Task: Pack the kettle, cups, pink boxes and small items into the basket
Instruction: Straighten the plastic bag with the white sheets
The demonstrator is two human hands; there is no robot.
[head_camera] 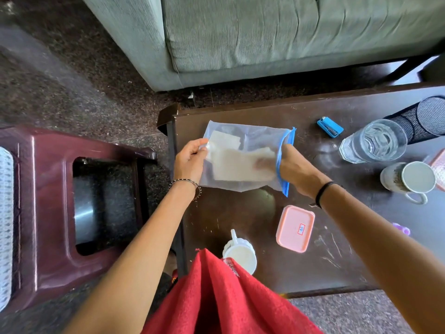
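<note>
A clear zip bag with a blue seal strip lies over the dark table's far left corner, with pale flat pieces inside. My left hand pinches the bag's closed left end. My right hand reaches into the bag's open mouth, its fingers hidden behind the plastic, touching a pale piece. A pink lidded box sits nearer to me, with a white cup at the front left edge. A second cup lies on its side at the right. No basket or kettle shows.
A glass of water, a blue lighter and a black mesh holder sit at the far right. A maroon plastic stool stands left of the table. A grey-green sofa lies beyond. Red cloth hangs at the bottom.
</note>
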